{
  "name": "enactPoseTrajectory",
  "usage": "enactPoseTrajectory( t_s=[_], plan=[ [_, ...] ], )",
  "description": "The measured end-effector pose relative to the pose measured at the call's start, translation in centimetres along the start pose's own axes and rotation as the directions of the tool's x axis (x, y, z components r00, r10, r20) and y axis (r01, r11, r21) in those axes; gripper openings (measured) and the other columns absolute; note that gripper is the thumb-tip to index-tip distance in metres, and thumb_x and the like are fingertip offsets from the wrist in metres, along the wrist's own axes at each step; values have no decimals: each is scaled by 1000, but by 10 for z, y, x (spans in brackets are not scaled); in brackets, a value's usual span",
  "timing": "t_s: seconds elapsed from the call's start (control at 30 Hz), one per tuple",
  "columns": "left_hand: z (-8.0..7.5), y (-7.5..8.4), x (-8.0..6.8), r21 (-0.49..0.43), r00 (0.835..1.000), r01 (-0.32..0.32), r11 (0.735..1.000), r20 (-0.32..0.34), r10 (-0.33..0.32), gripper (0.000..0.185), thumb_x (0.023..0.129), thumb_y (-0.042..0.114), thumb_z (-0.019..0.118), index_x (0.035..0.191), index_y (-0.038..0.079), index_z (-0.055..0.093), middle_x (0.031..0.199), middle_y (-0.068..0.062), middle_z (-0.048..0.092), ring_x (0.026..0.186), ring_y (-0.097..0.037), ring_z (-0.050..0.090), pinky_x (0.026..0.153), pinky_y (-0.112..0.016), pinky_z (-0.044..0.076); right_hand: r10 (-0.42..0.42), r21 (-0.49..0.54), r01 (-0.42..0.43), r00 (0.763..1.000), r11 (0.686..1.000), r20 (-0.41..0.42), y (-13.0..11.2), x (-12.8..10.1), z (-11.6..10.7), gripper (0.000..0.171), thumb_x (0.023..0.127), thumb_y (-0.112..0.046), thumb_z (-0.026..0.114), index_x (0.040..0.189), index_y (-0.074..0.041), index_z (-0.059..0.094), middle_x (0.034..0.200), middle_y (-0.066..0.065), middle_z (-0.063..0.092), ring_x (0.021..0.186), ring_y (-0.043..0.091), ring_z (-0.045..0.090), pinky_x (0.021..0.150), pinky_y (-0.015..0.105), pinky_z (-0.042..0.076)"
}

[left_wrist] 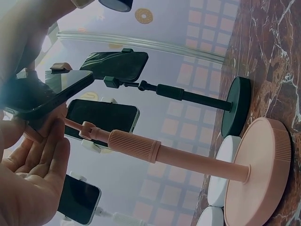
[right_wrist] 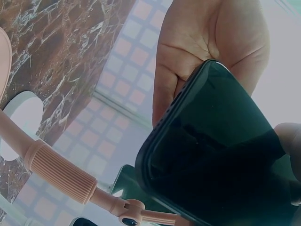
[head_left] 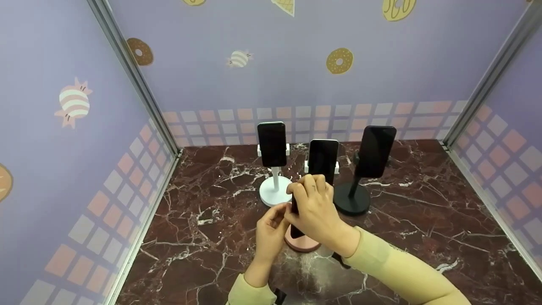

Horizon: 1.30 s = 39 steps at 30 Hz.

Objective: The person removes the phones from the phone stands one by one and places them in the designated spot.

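A pink phone stand [left_wrist: 202, 165] stands upright, its round base [head_left: 302, 243] on the table. A dark phone [right_wrist: 211, 146] lies tilted at its pink clamp [left_wrist: 61, 67]. My right hand [head_left: 315, 209] grips the phone from above; its fingers [right_wrist: 289, 141] show at the right edge of the right wrist view. On the phone's left side, my left hand [head_left: 271, 235] holds the clamp, fingers [left_wrist: 51, 150] curled behind it. The right hand covers much of the phone in the head view.
Behind the hands, a white stand [head_left: 275, 192] and a black stand [head_left: 352, 201] each carry a dark phone. Between them another phone [head_left: 324, 156] sits in a white clamp. Patterned walls [head_left: 296, 84] border the marbled table [head_left: 203, 254].
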<state>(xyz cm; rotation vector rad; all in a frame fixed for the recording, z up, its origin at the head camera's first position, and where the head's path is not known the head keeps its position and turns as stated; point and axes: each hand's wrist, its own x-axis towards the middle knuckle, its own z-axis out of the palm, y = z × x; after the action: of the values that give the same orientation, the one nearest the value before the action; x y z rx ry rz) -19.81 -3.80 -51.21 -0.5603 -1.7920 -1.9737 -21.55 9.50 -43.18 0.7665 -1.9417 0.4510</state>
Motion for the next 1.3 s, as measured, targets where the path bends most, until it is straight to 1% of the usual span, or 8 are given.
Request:
enactPoseTrajectory(
  t_s=[0.33,0.57,0.93,1.03,1.3],
  plan=[
    [-1,0,0,3,1000,7,1000,-6,-6,25,94,-9,65,117,-20,63,105,-37,67,102,-1,68,91,-20,58,-32,2,32,999,999,18,-1,-2,1,50,60,-8,86,99,-10,54,98,12,51,95,32,43,72,43,38],
    [-2,-1,1,-6,1000,14,1000,-3,-14,24,95,-9,64,117,-20,63,108,-38,67,102,-2,69,91,-21,59,-55,1,55,998,999,6,-3,-1,0,51,59,-9,88,97,-10,55,98,11,51,96,31,42,73,43,38],
    [-1,1,1,6,999,50,999,-4,-50,21,99,-3,63,117,-13,67,110,-31,70,99,-6,70,87,-24,60,-89,10,89,996,996,-28,-7,1,-6,50,58,-8,87,97,-9,56,97,11,51,94,30,42,73,42,36],
    [-1,1,1,4,998,58,998,-6,-57,22,98,-3,63,117,-13,66,111,-31,69,101,-5,70,89,-23,60,-86,7,86,996,996,-27,-7,0,-8,48,59,-7,85,97,-9,55,97,11,52,94,30,42,74,42,37],
    [0,1,1,-13,998,55,998,-10,-55,24,96,-7,65,117,-16,65,109,-32,69,100,-4,69,89,-22,59,-79,-7,78,996,997,-37,-8,0,-14,36,66,-7,75,95,-9,55,97,11,53,94,30,43,73,42,38]
  ],
)
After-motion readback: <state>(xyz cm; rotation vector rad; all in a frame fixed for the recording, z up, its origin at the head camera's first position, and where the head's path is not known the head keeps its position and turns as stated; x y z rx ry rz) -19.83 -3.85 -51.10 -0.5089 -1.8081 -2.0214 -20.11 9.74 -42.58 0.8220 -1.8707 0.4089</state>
